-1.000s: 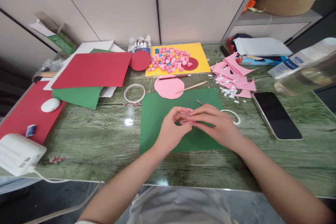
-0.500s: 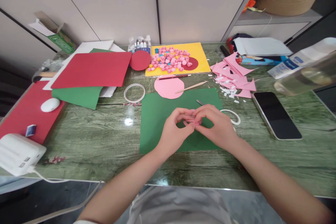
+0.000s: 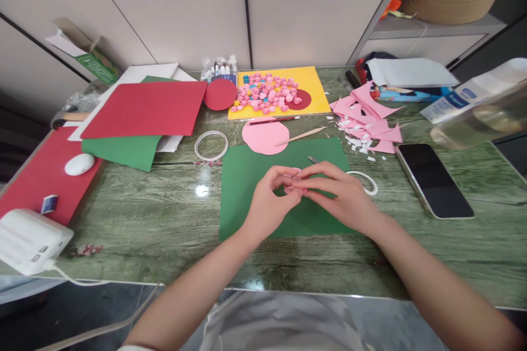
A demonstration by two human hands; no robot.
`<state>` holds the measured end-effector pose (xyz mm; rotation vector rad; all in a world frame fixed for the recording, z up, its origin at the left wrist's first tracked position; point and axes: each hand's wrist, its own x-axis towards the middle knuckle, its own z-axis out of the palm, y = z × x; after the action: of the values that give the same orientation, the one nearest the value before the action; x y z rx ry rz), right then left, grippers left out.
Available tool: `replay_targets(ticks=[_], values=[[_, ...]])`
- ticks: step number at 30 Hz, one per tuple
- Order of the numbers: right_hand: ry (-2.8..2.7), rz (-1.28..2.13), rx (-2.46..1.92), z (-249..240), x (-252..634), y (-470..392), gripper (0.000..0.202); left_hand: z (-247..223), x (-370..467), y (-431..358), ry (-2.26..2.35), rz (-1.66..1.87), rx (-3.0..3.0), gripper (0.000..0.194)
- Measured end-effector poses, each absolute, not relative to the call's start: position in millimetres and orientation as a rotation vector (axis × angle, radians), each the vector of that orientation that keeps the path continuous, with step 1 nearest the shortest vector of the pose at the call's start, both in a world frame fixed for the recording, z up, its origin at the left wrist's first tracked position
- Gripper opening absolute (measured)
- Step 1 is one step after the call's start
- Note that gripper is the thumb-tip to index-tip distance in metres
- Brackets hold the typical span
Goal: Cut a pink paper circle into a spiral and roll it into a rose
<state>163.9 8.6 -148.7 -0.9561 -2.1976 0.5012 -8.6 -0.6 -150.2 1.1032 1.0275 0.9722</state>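
Note:
Between my two hands is a small curled piece of pink paper point(image 3: 290, 190), mostly covered by fingers. My left hand point(image 3: 272, 197) pinches it from the left with thumb and fingers. My right hand point(image 3: 341, 192) meets it from the other side, its thumb and fingertips closed on the right edge. Both hands are over a green paper sheet point(image 3: 247, 203). Partly under my right hand lies a pair of scissors, with a grey tip point(image 3: 313, 159) and a white handle loop point(image 3: 374, 185) showing. Beyond the hands rests a pink paper circle point(image 3: 265, 139) with a pointed wooden stick point(image 3: 302, 135) across its edge.
Many small pink rolled pieces point(image 3: 267, 93) cover a yellow sheet point(image 3: 317, 79). Pink scraps point(image 3: 373, 115) and a phone point(image 3: 434, 180) lie at right. A tape roll point(image 3: 211, 146), red sheets point(image 3: 144, 109), a white mouse point(image 3: 79, 164) and a white charger point(image 3: 33, 241) are at left.
My right hand's fingers have stretched and shifted slightly left over the pink paper. The paper has turned a little between the fingertips, and the left hand has barely moved.

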Motion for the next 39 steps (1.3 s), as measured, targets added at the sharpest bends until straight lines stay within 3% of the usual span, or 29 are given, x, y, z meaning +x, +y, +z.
replay_targets(ticks=[9,15,21,30,39], values=[[-2.090,0.457,-1.093,-150,161,4,0.004,-146,-6,-4,1.018,0.929,1.061,0.024],[-2.097,0.435,-1.129,-153,158,4,0.012,-149,-3,-4,1.008,0.940,0.999,0.025],[-2.128,0.459,-1.074,-149,162,7,0.006,-152,-5,-1,0.986,0.958,0.888,0.024],[-2.210,0.559,-0.986,-149,169,11,0.021,-151,-9,4,1.012,0.928,0.940,0.024],[-2.109,0.444,-1.058,-151,161,8,0.001,-151,-8,1,0.986,0.926,0.948,0.025]])
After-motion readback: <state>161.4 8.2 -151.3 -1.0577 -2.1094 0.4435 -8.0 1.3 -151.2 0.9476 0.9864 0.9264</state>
